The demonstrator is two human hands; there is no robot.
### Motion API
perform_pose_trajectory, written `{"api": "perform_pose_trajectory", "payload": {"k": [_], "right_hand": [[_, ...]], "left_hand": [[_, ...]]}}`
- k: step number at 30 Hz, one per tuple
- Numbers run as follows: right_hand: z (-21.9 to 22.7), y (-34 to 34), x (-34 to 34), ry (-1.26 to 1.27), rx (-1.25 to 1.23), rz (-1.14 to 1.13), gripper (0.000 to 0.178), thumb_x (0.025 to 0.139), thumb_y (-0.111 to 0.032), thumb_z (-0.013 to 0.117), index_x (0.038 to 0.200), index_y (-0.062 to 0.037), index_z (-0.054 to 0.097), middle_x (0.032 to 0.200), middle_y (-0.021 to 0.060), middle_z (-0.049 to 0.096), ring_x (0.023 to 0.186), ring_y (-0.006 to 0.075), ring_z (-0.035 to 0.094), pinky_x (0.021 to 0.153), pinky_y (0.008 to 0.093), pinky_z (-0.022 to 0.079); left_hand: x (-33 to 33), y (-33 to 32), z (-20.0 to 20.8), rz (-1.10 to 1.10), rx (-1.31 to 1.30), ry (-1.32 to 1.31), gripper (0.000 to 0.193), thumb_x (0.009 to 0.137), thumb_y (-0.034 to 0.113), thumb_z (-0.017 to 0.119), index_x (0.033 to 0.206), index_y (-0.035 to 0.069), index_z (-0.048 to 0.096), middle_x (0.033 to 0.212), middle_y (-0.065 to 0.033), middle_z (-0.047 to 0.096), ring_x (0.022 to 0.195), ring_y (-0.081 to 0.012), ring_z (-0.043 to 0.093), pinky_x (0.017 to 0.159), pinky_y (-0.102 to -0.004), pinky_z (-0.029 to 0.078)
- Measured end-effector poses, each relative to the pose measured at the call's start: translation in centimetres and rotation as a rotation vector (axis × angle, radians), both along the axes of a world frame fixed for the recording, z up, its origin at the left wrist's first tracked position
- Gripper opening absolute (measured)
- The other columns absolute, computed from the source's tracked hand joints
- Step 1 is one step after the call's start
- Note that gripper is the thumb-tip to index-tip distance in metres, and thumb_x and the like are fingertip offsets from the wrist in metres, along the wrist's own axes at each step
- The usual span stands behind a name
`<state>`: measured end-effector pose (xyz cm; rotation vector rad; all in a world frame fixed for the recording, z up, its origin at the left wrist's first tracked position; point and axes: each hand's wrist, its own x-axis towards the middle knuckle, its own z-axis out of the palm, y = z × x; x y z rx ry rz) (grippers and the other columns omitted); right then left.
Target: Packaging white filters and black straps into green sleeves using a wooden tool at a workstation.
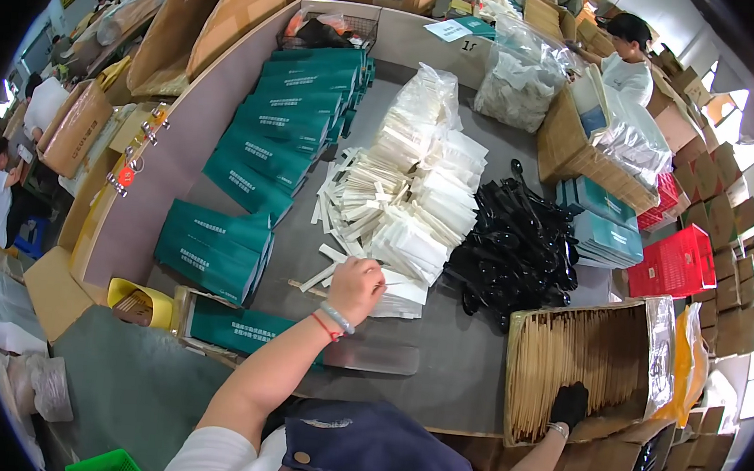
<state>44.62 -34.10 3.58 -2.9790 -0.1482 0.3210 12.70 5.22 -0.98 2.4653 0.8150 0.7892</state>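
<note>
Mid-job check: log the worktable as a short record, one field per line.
Left hand: curled, at the near end of the white packets; whether it holds anything is unclear
Right hand: black-gloved, at the wooden sticks in the open carton; hold unclear
Table centre: white packets, heaped
Right of heap: black spoons, piled
Left side: green packets, overlapping

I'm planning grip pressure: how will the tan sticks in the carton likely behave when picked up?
The tan sticks look straight, so probably stiff. Slender, each is likely light. They lie close together in the carton, so neighbours may drag along.
</note>
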Motion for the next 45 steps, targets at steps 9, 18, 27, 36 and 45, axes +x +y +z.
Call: {"api": "perform_pose_trajectory", "payload": {"k": [9, 18, 27, 36, 45], "right_hand": [[-1.8, -1.4, 0.5, -0.309, 0.029, 0.128, 0.027, 0.086, -0.008, 0.061, 0.111, 0.0027, 0.057, 0.113, 0.0204, 0.057, 0.103, 0.0362, 0.057, 0.091, 0.0432, 0.046], [-2.1, -0.9, 0.9, -0.248, -0.072, 0.067, 0.029, 0.094, -0.012, 0.050, 0.118, 0.0031, 0.056, 0.116, 0.0229, 0.057, 0.106, 0.0381, 0.056, 0.092, 0.0425, 0.046], [-2.2, 4.8, -3.6, -0.476, 0.811, 0.042, 0.032, 0.100, -0.016, 0.043, 0.121, 0.0059, 0.053, 0.120, 0.0221, 0.057, 0.111, 0.0372, 0.055, 0.096, 0.0415, 0.044], [-3.8, 20.3, -7.8, -0.172, 0.589, 0.461, 0.022, 0.083, -0.019, 0.069, 0.098, -0.0036, 0.064, 0.092, 0.0183, 0.064, 0.090, 0.0387, 0.061, 0.077, 0.0439, 0.049], [-4.8, 20.1, -7.9, -0.204, 0.518, 0.537, 0.018, 0.081, -0.018, 0.069, 0.096, -0.0081, 0.069, 0.090, 0.0148, 0.063, 0.084, 0.0330, 0.063, 0.073, 0.0404, 0.050]], "left_hand": [[-0.3, 0.4, 1.4, -0.027, -0.018, 0.290, 0.040, 0.069, 0.025, 0.079, 0.106, 0.017, 0.068, 0.103, -0.0019, 0.060, 0.102, -0.0246, 0.053, 0.085, -0.0416, 0.040], [-1.4, 0.3, 1.3, -0.043, 0.167, 0.146, 0.044, 0.063, 0.020, 0.081, 0.104, 0.015, 0.069, 0.102, -0.0006, 0.058, 0.097, -0.0233, 0.052, 0.082, -0.0400, 0.039], [-1.4, 0.2, 1.0, -0.081, 0.184, 0.081, 0.028, 0.067, 0.017, 0.077, 0.092, 0.015, 0.067, 0.097, -0.0009, 0.059, 0.095, -0.0231, 0.053, 0.081, -0.0402, 0.039], [-0.8, -0.1, 0.6, -0.142, 0.168, -0.040, 0.015, 0.069, 0.007, 0.072, 0.076, 0.012, 0.060, 0.083, -0.0009, 0.061, 0.085, -0.0237, 0.057, 0.076, -0.0386, 0.042], [-4.5, -3.8, 3.0, -0.220, -0.593, 0.003, 0.017, 0.076, 0.014, 0.075, 0.085, 0.004, 0.064, 0.073, -0.0103, 0.066, 0.067, -0.0241, 0.065, 0.062, -0.0330, 0.050]]}}
